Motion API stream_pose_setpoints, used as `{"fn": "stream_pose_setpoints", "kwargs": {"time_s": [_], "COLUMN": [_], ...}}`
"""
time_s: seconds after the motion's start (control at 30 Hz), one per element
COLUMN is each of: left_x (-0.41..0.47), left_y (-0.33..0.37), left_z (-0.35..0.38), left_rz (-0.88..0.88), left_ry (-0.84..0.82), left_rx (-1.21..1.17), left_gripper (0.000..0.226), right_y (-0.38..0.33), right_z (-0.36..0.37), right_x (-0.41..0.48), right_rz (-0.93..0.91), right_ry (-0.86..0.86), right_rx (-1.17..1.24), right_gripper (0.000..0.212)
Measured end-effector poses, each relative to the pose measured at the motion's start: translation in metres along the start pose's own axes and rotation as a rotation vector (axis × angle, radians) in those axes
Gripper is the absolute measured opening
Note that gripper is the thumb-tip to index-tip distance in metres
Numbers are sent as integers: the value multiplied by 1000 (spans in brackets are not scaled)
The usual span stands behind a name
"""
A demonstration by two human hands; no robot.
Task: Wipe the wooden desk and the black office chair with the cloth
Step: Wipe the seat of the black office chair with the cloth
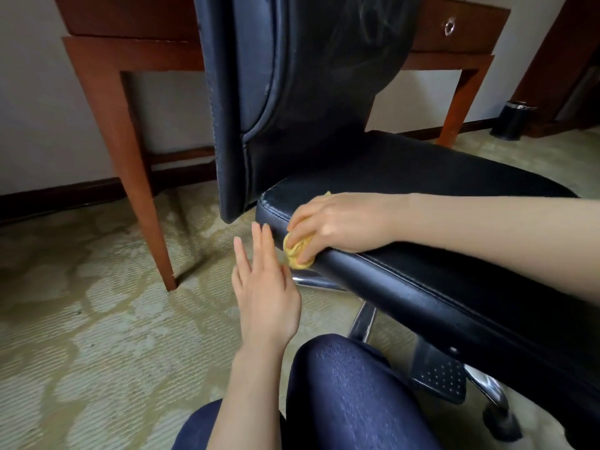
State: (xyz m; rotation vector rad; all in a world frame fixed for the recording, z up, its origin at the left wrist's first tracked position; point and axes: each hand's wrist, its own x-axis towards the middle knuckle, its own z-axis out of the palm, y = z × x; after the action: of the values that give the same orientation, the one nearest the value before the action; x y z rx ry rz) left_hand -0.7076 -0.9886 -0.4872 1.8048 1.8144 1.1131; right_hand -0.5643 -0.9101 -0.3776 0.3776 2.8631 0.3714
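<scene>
Yellow cloth (298, 254) bunched into a tight wad, clamped in the curled fingers of the right hand (344, 222) and pressed on the rounded rim of the black chair seat (422, 177), near the corner by the backrest (308, 92). Left hand (266, 287) empty, fingers straight and close together, hovering just beside the same rim below the wad; contact with the seat impossible to tell. Tabletop out of view above, only its wooden legs (130, 157) and a drawer front (461, 27) showing behind.

Likely trouble from here:
- Nothing bracing the chair on its chrome wheeled base (363, 316), so a hard sideways stroke liable to swing or roll the seat away and break contact
- Wad so tight that only a small patch meets the leather, hence a risk of streaks and a missed seam along the piping
- Rounded rim apt to let the wad slip off downward toward the carpet (81, 319)
</scene>
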Motion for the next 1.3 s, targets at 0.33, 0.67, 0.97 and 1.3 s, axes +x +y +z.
{"fn": "stream_pose_setpoints", "kwargs": {"time_s": [0.33, 0.67, 0.97, 1.3], "left_x": [2, -2, -10, -16], "left_y": [0, 0, 11, 13], "left_z": [-5, -8, 16, 22], "left_rz": [-130, 74, 190, 179], "left_ry": [99, 172, -142, -164], "left_rx": [-19, -142, -67, -33], "left_gripper": [55, 52, 59, 63], "right_y": [42, -24, -103, -113], "right_z": [5, 16, 29, 30], "right_x": [109, -2, -149, -206], "right_rz": [444, 165, 112, -119], "right_ry": [60, 139, 177, 28], "right_rx": [186, 180, 106, 24], "right_gripper": [26, 29, 24, 26]}}
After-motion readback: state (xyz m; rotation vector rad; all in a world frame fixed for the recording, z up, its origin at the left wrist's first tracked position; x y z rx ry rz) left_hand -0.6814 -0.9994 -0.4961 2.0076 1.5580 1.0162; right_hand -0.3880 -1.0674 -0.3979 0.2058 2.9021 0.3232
